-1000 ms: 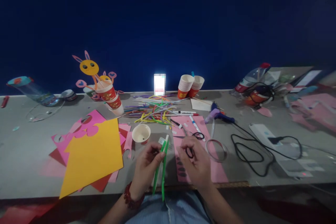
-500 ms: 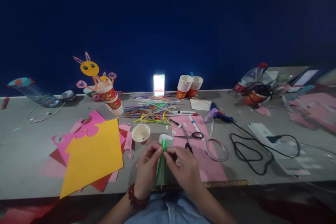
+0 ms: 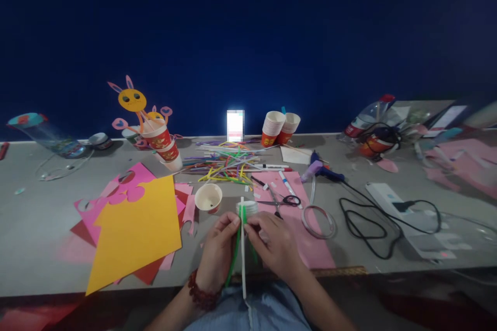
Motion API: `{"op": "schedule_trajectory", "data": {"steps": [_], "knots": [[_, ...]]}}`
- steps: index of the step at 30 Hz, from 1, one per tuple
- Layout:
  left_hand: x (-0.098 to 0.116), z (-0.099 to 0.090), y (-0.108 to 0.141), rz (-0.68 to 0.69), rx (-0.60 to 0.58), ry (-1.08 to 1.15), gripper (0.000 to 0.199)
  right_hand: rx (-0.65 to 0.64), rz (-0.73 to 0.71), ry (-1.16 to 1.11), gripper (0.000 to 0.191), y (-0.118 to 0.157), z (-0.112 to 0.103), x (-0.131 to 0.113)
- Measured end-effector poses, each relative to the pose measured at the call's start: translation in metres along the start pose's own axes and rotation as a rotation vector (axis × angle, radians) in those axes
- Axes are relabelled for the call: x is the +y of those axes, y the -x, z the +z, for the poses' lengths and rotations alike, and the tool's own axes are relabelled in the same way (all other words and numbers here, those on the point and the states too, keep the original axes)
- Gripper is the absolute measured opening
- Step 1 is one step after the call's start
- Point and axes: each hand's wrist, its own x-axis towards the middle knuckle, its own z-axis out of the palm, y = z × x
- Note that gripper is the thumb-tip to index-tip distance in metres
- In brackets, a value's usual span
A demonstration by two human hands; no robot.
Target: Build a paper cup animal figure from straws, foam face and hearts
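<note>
Green pipe cleaners [image 3: 234, 258] and a white one [image 3: 244, 264] run down between my two hands near the table's front edge. My left hand [image 3: 219, 248] pinches the green strands from the left side. On the right, my right hand [image 3: 272, 242] pinches the same bundle, its fingertips close to the left ones. Just beyond the fingertips sits a white ribbed roll or stack [image 3: 250, 207], partly hidden behind the strands. A paper cup [image 3: 208, 198] stands open side up, left of the fingertips.
Yellow [image 3: 140, 227] and pink sheets lie at left. Several loose pipe cleaners [image 3: 229, 163] are spread behind. At right are scissors [image 3: 291, 200] on pink paper, a tape ring [image 3: 318, 221], a blue glue gun [image 3: 328, 170] and a power strip [image 3: 411, 222]. Decorated cups [image 3: 159, 137] stand back left.
The white pipe cleaner now shows in full length in front of the green ones, its lower end hanging over my lap. The green strands have spread apart; my hands have barely moved.
</note>
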Motion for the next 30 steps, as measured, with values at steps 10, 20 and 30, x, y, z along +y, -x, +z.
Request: {"op": "schedule_trajectory", "data": {"steps": [10,20,30], "knots": [[-0.011,-0.007,0.001,0.054,0.005,-0.089,0.019,0.012,0.058,-0.035,0.010,0.005,0.002,0.004],[-0.019,-0.009,0.001,0.099,0.019,-0.045,0.017,0.062,0.165,-0.177,0.009,0.004,0.004,-0.004],[-0.017,-0.005,0.000,0.138,-0.004,-0.022,0.017,0.109,0.112,-0.132,0.008,0.006,0.010,-0.006]]}}
